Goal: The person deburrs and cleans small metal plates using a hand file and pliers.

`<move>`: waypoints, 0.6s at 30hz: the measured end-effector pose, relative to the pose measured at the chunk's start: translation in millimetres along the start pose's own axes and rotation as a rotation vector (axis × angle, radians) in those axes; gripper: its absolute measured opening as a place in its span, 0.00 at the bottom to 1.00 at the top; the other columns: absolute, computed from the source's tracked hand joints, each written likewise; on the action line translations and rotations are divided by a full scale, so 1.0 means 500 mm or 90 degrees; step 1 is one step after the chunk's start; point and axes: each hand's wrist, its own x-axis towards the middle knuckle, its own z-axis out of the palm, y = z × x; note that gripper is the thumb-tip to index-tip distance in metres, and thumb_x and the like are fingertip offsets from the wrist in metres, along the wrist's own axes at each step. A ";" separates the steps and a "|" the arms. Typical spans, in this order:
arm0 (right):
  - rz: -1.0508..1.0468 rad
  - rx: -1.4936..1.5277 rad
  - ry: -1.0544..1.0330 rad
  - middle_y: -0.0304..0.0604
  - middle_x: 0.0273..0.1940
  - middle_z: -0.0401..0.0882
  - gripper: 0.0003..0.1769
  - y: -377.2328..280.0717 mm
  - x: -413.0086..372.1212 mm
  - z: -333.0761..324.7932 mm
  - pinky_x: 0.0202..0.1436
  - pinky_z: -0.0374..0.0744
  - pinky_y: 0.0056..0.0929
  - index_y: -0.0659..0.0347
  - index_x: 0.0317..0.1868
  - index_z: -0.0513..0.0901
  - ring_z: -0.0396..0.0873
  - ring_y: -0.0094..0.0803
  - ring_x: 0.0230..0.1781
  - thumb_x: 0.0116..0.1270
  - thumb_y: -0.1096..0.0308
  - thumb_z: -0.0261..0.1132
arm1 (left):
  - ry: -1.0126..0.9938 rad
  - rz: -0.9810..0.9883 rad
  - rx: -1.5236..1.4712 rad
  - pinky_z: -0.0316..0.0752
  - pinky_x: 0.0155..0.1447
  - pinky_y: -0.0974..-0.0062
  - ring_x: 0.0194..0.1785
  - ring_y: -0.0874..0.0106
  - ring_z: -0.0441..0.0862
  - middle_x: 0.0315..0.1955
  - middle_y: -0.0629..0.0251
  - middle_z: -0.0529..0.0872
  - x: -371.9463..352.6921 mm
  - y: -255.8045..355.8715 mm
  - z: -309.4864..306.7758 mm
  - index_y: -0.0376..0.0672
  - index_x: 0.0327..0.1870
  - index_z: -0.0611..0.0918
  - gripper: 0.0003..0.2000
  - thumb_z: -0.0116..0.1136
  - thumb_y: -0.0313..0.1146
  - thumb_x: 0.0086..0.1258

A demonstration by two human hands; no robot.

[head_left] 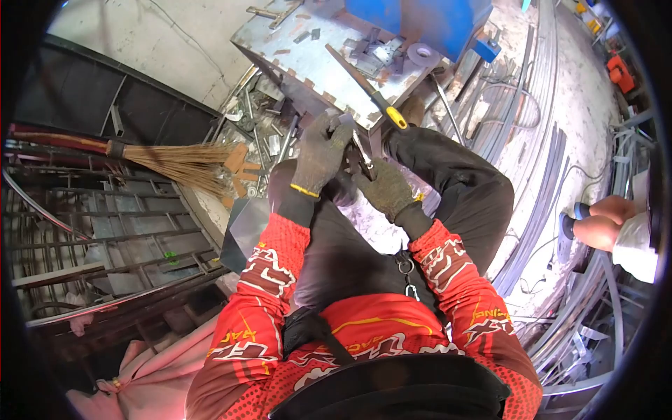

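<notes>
My right hand (pixel 385 187), in a dark work glove, is closed round a slim silver hand tool (pixel 362 149) that looks like pliers and points up and to the left. Just left of it, my left hand (pixel 322 152), gloved too, has its fingers curled near the tool's tip. What the left fingers hold, if anything, is hidden. Both hands are over my lap, close to the near side of a metal-topped work surface (pixel 280 40). On that surface lies a file with a yellow and black handle (pixel 393 112), its handle sticking out over the near edge.
Small metal pieces (pixel 378 50) and a tape roll (pixel 423 54) lie beside a blue box (pixel 423 21). A straw broom (pixel 175 157) and a metal rack (pixel 112 234) are at left. Long metal strips (pixel 535 203) cover the floor at right, near another person's leg (pixel 600 231).
</notes>
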 end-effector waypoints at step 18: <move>0.022 0.106 0.121 0.66 0.41 0.86 0.26 -0.048 -0.016 -0.030 0.48 0.79 0.56 0.69 0.50 0.84 0.84 0.65 0.44 0.70 0.50 0.70 | -0.193 -0.033 -0.153 0.74 0.77 0.61 0.76 0.59 0.74 0.73 0.49 0.73 -0.220 -0.200 0.142 0.36 0.82 0.58 0.57 0.84 0.32 0.51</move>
